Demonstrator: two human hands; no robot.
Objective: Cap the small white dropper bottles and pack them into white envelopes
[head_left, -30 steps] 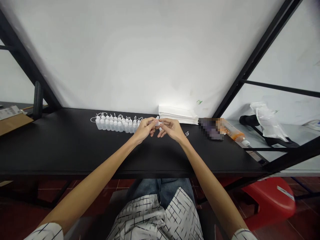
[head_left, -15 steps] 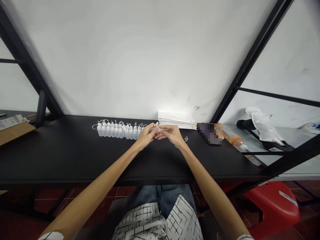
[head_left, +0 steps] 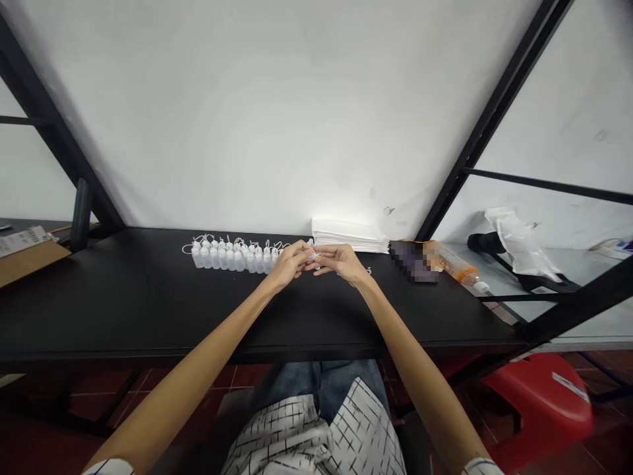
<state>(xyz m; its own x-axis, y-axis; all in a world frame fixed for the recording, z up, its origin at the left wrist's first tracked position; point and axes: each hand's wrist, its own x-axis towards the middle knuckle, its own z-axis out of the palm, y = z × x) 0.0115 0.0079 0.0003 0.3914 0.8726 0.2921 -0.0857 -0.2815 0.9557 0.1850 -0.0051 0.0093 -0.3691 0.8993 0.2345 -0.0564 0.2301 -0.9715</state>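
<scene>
Head view. Both hands are brought together over the table, in front of the person. The left hand is nearly closed, thumb and bent fingers pinching a small, pale, translucent piece. The right hand meets it from the other side, thumb and fingertips drawn in on the same piece, the other fingers loosely curled. The piece sits between the two sets of fingertips; they cover most of it, so its full form cannot be told. Whether either hand rests on the table cannot be told.

Beside the left hand, small white bottles stand upright in two close rows, thin white loops at their tops; the left hand hides the right end of the rows. Behind the right hand, a white stack lies near the wall. A small white loop shows just beside the right wrist.

Farther right lie a dark, pixelated object and an orange-labelled bottle on its side, white cap towards the right. At far left is a cardboard box. A red stool stands below the table, to the right.
</scene>
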